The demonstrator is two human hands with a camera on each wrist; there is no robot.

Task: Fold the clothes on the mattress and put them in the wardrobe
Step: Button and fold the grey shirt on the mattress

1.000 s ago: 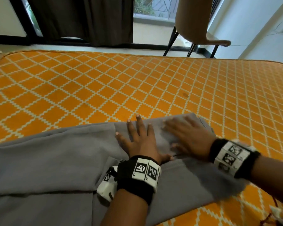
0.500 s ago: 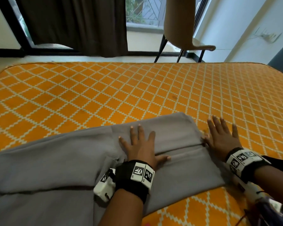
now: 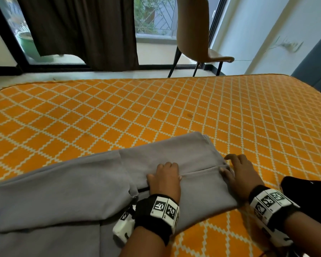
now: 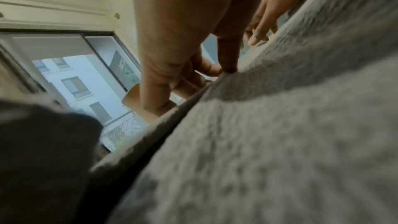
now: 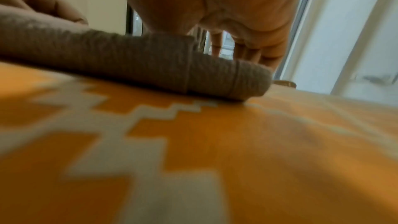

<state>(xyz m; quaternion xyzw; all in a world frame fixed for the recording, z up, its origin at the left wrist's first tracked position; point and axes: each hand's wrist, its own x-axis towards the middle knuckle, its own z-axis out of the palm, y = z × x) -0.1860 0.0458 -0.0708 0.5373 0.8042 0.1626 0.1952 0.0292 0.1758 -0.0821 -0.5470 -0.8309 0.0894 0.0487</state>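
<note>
Left end of the soft grey folded garment (image 3: 85,186) cut off at the frame edge, its near right part doubled over on the orange diamond-patterned mattress (image 3: 156,112), left hand (image 3: 165,179) curled, gripping the fold's edge, right hand (image 3: 239,171) pinching its right edge.

A grey garment (image 3: 82,191) lies flat, partly folded, on the orange diamond-patterned mattress (image 3: 156,112).
</note>
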